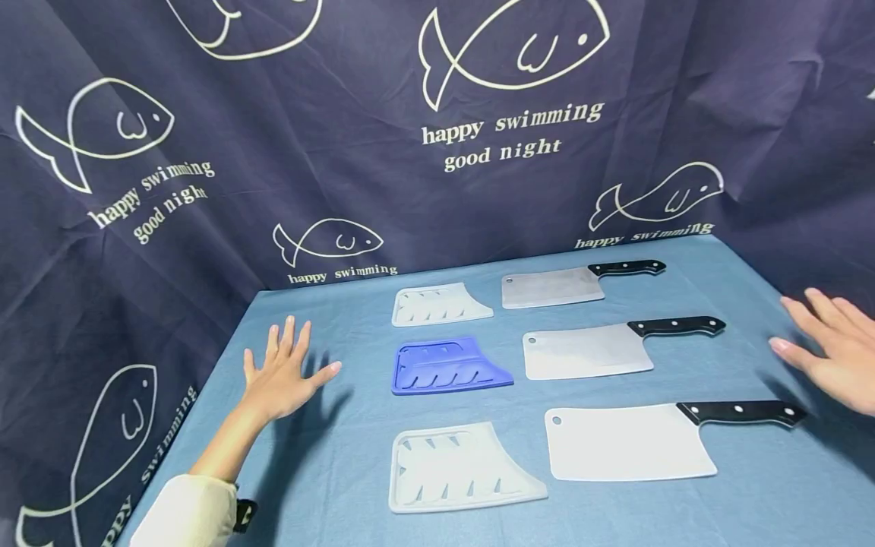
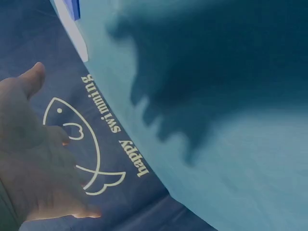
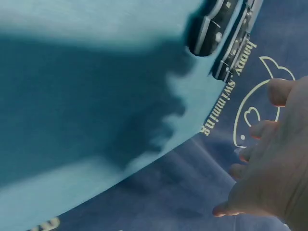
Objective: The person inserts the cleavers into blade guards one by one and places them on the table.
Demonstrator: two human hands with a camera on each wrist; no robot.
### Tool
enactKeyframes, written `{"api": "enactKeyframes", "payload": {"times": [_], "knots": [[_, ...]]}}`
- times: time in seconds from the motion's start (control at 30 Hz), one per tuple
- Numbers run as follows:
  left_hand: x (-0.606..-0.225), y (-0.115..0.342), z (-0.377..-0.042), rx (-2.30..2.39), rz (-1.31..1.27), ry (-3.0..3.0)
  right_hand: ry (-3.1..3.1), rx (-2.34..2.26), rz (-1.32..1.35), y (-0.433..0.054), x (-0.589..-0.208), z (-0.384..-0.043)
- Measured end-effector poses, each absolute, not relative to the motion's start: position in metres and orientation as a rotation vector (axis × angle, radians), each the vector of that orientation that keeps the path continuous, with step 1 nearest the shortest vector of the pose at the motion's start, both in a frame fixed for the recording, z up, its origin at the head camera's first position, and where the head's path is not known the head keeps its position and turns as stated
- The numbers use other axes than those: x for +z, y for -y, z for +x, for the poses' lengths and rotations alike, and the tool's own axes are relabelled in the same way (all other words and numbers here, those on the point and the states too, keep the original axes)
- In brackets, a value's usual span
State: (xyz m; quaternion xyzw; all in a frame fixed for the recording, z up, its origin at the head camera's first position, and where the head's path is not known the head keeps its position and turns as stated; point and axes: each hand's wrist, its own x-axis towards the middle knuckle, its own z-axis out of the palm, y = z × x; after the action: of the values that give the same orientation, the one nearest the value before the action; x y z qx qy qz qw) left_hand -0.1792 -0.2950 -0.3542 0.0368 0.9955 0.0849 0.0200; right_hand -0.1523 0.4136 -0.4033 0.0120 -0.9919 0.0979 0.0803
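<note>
My left hand (image 1: 279, 381) hovers over the left of the table, fingers spread, holding nothing. Off the right side, my right hand (image 1: 837, 353) is likewise spread and touches nothing. Nearest the left hand lie three blade covers in a column: a white one (image 1: 437, 305) at the back, a blue one (image 1: 447, 368) in the middle and a larger white one (image 1: 461, 469) in front. Beside each lies a cleaver with a black handle turned right: the back cleaver (image 1: 552, 289), the middle cleaver (image 1: 588, 352) and the front cleaver (image 1: 625, 443).
A blue cloth covers the table (image 1: 342, 456). Behind and at both sides hangs a dark navy curtain (image 1: 383, 167) printed with white fish and lettering. Both hands cast shadows on the cloth. A white sleeve (image 1: 187, 510) covers the left forearm.
</note>
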Motion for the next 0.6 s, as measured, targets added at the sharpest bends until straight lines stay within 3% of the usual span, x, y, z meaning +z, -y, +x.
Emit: {"api": "enactKeyframes", "payload": {"times": [0.6], "knots": [[-0.345, 0.243, -0.279, 0.295, 0.087, -2.863, 3.246, 0.487, 0.240, -0.387, -0.361, -0.243]]}}
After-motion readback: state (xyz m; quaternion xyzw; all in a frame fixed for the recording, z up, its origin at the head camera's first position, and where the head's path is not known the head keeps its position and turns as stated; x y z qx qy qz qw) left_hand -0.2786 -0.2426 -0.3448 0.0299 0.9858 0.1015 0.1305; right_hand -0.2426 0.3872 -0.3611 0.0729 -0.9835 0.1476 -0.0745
